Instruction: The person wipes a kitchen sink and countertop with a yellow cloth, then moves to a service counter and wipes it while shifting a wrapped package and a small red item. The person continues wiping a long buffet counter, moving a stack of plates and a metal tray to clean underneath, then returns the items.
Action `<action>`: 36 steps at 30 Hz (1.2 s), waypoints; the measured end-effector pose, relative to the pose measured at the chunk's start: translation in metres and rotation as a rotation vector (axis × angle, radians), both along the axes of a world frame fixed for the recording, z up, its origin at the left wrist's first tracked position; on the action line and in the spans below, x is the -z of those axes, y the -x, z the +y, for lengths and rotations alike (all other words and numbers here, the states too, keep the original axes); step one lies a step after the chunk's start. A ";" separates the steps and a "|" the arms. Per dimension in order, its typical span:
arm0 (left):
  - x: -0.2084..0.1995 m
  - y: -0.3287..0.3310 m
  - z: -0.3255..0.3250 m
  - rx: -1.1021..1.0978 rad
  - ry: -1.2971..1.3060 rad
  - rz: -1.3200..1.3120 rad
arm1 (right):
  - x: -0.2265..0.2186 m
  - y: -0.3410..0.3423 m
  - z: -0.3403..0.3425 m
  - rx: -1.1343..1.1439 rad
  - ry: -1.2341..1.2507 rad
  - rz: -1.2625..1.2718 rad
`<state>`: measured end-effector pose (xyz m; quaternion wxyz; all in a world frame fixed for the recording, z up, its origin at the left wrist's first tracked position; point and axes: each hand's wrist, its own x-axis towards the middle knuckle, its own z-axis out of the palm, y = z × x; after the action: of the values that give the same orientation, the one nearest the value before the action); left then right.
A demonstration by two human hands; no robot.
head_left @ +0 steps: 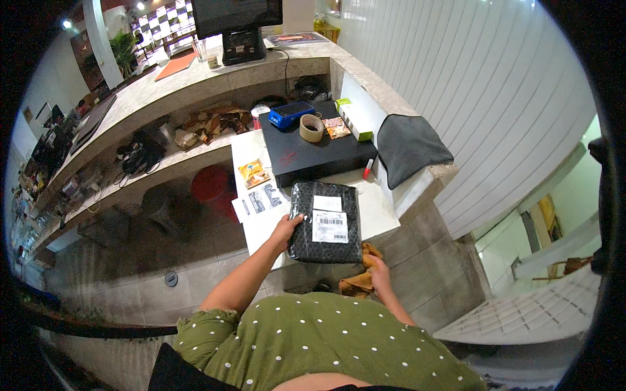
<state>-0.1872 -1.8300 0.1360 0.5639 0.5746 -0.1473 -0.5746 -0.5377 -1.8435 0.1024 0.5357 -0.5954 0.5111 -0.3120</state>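
A black package (306, 244) wrapped in bubble wrap, with white labels on its top face, is held up over the near edge of the white shelf. My left hand (285, 233) is closed on its left edge, thumb on top. My right hand (378, 268) grips an orange-brown cloth (357, 285) by the package's lower right corner; part of the cloth hangs down. Whether that hand also supports the package cannot be made out. Beyond it, a flat black box (319, 156) carries a roll of tape (312, 128), a blue case (291, 115) and a green-and-white carton (354, 120).
A yellow packet (253, 173) and printed paper (264, 201) lie left on the white shelf (257, 231). A small red-and-white tube (368, 169) stands beside the black box. A dark grey cloth (414, 150) drapes over the counter's right arm. A red bin (212, 182) is under the counter; a monitor (238, 16) stands on top.
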 end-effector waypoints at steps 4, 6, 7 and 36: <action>0.008 0.023 0.006 -0.157 0.002 -0.361 | 0.008 0.010 0.031 0.216 -0.511 -0.581; 0.007 0.035 0.010 -0.180 0.032 -0.520 | 0.007 0.013 0.038 0.203 -0.594 -0.684; 0.004 0.040 0.014 -0.189 0.030 -0.673 | 0.005 0.015 0.040 0.167 -0.599 -0.713; -0.105 0.219 0.159 0.237 0.354 0.891 | -0.143 0.050 0.071 -0.234 -0.604 -0.879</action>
<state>-0.4067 -1.6710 0.2407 0.5916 0.1479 -0.0517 -0.7908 -0.5874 -1.7722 0.2454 0.8772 -0.2816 0.2362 -0.3089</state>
